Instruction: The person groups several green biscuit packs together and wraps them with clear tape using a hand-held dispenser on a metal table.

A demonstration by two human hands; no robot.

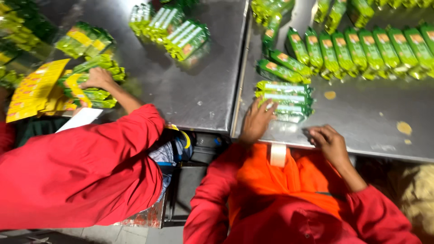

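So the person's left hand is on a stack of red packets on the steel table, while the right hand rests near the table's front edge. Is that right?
Not quite: the head view shows the left hand touching a stack of green packets, not red ones. The rest holds: the stack lies on the steel table, and the right hand rests near its front edge.

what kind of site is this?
Probably a snack packing line. Rows of green packets lie on steel tables. The left hand rests on a small stack of packets, the right hand on the table edge, and a red-sleeved co-worker's hand sorts more alongside.
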